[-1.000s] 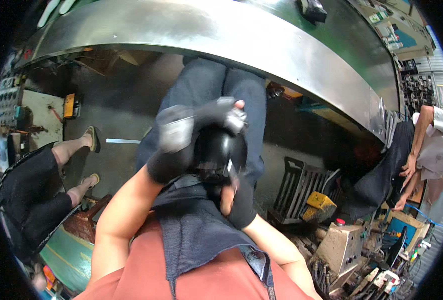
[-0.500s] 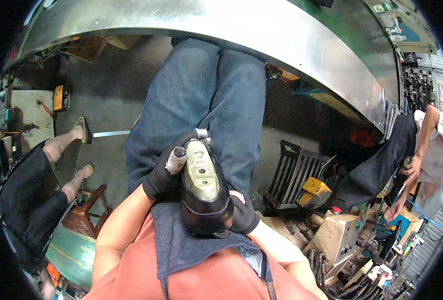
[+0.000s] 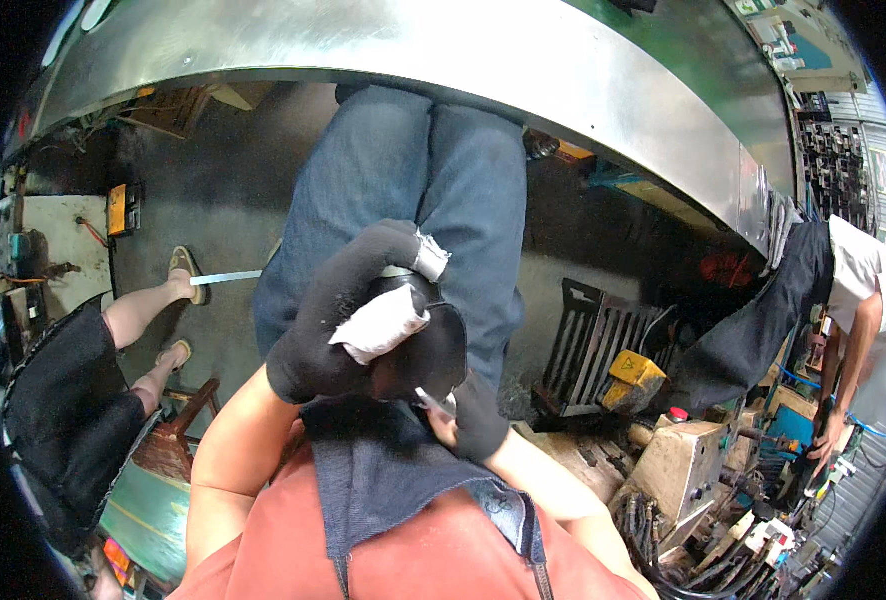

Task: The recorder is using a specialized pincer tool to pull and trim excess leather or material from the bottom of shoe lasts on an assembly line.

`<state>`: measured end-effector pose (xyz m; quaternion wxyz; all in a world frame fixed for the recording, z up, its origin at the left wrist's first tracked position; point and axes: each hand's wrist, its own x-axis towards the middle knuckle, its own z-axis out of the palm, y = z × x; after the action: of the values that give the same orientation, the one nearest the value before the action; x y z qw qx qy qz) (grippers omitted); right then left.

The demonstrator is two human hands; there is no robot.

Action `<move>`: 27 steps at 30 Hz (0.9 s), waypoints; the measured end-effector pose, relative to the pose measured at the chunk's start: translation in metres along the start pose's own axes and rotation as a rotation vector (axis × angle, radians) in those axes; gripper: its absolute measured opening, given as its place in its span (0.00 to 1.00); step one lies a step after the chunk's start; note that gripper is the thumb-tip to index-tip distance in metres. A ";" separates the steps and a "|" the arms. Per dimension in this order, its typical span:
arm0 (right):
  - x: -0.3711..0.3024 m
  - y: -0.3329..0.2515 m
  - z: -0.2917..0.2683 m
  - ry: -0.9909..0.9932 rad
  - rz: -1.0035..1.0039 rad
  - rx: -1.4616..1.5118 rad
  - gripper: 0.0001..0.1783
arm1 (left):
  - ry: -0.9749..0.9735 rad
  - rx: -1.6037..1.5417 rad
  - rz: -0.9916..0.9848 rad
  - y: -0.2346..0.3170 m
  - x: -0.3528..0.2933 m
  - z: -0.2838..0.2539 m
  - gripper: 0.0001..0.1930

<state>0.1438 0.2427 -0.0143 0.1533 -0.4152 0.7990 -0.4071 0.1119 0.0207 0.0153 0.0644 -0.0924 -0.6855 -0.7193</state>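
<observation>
Steel sheeting of a curved bench [image 3: 483,60] is seen arching over denim-clad legs [image 3: 433,190]. Above the lap a black shoe [image 3: 428,345] is gripped by the black-gloved left hand [image 3: 338,320], fingers curled over it, one wrapped in white cloth. Beneath it the gloved right hand [image 3: 473,425] is pressed, its fingers hidden

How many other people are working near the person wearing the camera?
2: a seated person in black at the left, and a person in a white shirt standing at the right. Others may be hidden.
</observation>
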 end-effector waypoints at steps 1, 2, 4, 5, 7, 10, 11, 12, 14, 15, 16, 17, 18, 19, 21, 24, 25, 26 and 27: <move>-0.005 0.018 0.024 0.002 0.013 -0.003 0.16 | -0.012 0.092 0.065 -0.001 -0.001 0.003 0.16; -0.013 0.051 0.059 -0.039 0.166 0.371 0.17 | -0.018 0.087 0.065 -0.003 -0.002 0.004 0.16; -0.027 0.103 0.108 -0.055 0.285 0.702 0.21 | -0.011 0.089 0.029 -0.016 -0.006 0.000 0.19; -0.039 0.099 0.112 -0.061 0.289 0.705 0.21 | -0.042 0.053 0.026 -0.018 -0.013 -0.003 0.25; -0.060 0.095 0.111 -0.128 0.286 0.552 0.26 | 0.075 -0.096 -0.034 -0.019 -0.023 0.009 0.29; -0.066 0.092 0.084 -0.214 0.270 0.397 0.31 | 0.352 -0.329 -0.188 -0.059 -0.039 0.014 0.38; -0.052 0.073 0.062 -0.179 0.110 0.225 0.30 | 0.381 -0.603 -0.331 -0.094 -0.057 0.014 0.37; -0.045 0.063 0.049 -0.135 -0.043 0.052 0.28 | 0.396 -0.885 -0.472 -0.118 -0.069 0.016 0.36; -0.045 0.068 0.044 -0.159 -0.103 -0.049 0.27 | 0.355 -0.875 -0.470 -0.104 -0.062 0.018 0.34; -0.045 0.069 0.043 -0.177 -0.171 -0.152 0.26 | 0.308 -0.859 -0.462 -0.099 -0.060 0.019 0.33; -0.046 0.072 0.044 -0.188 -0.178 -0.151 0.26 | 0.321 -0.862 -0.456 -0.101 -0.061 0.021 0.33; -0.050 0.078 0.053 -0.088 -0.223 -0.170 0.25 | 0.274 -0.871 -0.413 -0.104 -0.060 0.022 0.32; -0.056 0.087 0.062 0.014 -0.267 -0.189 0.25 | 0.227 -0.879 -0.369 -0.106 -0.058 0.021 0.31; -0.072 0.104 0.077 0.019 -0.278 -0.134 0.27 | 0.178 -0.853 -0.355 -0.106 -0.054 0.020 0.29; -0.065 0.100 0.068 -0.022 -0.263 -0.093 0.27 | 0.211 -0.896 -0.385 -0.087 -0.045 0.020 0.27; -0.040 0.056 0.035 -0.163 -0.076 0.053 0.26 | 0.055 -0.680 -0.473 -0.100 -0.041 0.001 0.20; -0.031 0.032 0.020 -0.282 0.089 0.180 0.26 | 0.175 -0.457 -0.496 -0.093 -0.040 0.000 0.20; -0.012 0.004 -0.004 -0.278 0.077 0.183 0.26 | 0.289 -0.228 -0.516 -0.081 -0.036 0.001 0.21; 0.018 -0.023 -0.034 -0.111 0.380 0.450 0.22 | 0.265 -0.011 -0.479 -0.065 -0.027 0.000 0.20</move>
<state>0.1255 0.2383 0.0265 0.3583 -0.2353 0.7427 -0.5145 0.1237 0.0236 -0.0544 -0.0189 0.1671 -0.6694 -0.7236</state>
